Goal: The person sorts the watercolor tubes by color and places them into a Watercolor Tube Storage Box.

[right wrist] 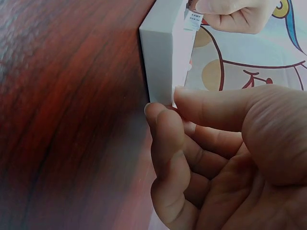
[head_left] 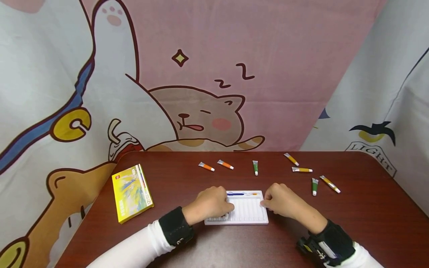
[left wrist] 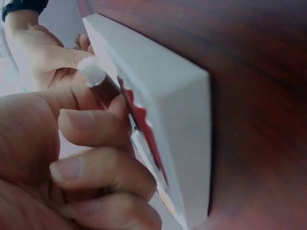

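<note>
A white paint tray [head_left: 248, 210] with molded slots lies on the table, a blue-handled paintbrush [head_left: 242, 194] along its far side. My left hand [head_left: 214, 203] is over the tray's left part, pinching a brown paint tube [left wrist: 106, 91] with a white cap between thumb and fingers. Below it, dark red shows in the tray's slots in the left wrist view. With thumb and fingertips, my right hand [head_left: 281, 201] grips the tray's right edge; the tray's white side wall [right wrist: 160, 62] shows between them in the right wrist view.
A yellow paint box [head_left: 132, 193] lies at the left. Toward the back are two orange tubes [head_left: 206, 166] and a green tube [head_left: 256, 168]. Farther right lie several yellow tubes [head_left: 302, 169] and another green tube [head_left: 314, 187]. A printed cloth [head_left: 268, 74] hangs behind the table.
</note>
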Tool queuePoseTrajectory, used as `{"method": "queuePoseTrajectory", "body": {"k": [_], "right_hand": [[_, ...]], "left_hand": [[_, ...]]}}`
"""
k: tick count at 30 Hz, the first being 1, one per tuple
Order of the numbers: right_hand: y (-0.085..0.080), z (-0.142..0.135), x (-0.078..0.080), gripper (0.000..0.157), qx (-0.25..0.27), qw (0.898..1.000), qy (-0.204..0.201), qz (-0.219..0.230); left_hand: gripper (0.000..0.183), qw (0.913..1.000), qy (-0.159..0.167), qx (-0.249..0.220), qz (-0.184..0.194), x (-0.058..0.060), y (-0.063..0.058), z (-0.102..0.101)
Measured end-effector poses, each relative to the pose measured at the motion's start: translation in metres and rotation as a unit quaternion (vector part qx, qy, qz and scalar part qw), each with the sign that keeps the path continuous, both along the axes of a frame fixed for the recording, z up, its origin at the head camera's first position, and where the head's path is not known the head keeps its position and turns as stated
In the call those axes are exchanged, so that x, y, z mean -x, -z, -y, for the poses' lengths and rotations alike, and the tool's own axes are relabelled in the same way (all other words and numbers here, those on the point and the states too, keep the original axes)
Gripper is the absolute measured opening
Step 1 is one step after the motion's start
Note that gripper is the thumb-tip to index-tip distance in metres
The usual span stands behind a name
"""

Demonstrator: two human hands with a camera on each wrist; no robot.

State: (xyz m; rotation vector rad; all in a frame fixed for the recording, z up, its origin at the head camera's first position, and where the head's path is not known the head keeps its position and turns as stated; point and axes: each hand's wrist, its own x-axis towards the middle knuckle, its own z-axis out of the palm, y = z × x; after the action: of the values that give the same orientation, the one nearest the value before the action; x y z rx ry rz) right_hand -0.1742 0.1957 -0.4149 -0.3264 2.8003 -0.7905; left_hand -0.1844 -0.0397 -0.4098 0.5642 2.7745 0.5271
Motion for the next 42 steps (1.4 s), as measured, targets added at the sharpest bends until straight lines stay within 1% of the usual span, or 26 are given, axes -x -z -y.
{"method": "queuePoseTrajectory", "body": {"k": [7,11,16,20,24,28,30,35,42], "right_hand": [[0.001,-0.001,0.001,0.026,-0.011,1.0,0.002,0.008],[0.0,-0.001,0.002,0.026,-0.012,1.0,-0.002,0.009],[0.0,-0.001,0.002,0.025,-0.007,1.0,0.0,0.014],[0.0,-0.001,0.002,0.025,-0.007,1.0,0.006,0.02],[0.0,-0.001,0.002,0.026,-0.008,1.0,0.006,0.02],[0.001,-0.001,0.002,0.026,-0.008,1.0,0.006,0.019],[0.001,-0.001,0.003,0.025,-0.008,1.0,0.006,0.02],[0.0,-0.001,0.003,0.024,-0.006,1.0,0.009,0.024],[0.001,-0.001,0.003,0.022,-0.008,0.999,0.013,0.028]], "left_hand": [[0.035,0.9997,0.008,0.021,0.003,0.001,0.0,-0.004],[0.034,0.9993,0.021,0.031,0.007,0.001,0.0,-0.003],[0.039,0.9986,0.037,0.032,0.019,0.004,-0.002,-0.001],[0.043,0.9985,0.048,0.016,0.023,0.005,-0.003,0.002],[0.042,0.9982,0.055,-0.013,0.023,0.006,-0.003,0.005],[0.039,0.9971,0.049,-0.053,0.022,0.004,-0.002,0.01],[0.037,0.9966,0.047,-0.065,0.015,0.002,-0.002,0.012],[0.038,0.9952,0.049,-0.085,0.005,-0.002,-0.001,0.014],[0.037,0.9939,0.044,-0.099,0.015,-0.003,0.001,0.015]]}}
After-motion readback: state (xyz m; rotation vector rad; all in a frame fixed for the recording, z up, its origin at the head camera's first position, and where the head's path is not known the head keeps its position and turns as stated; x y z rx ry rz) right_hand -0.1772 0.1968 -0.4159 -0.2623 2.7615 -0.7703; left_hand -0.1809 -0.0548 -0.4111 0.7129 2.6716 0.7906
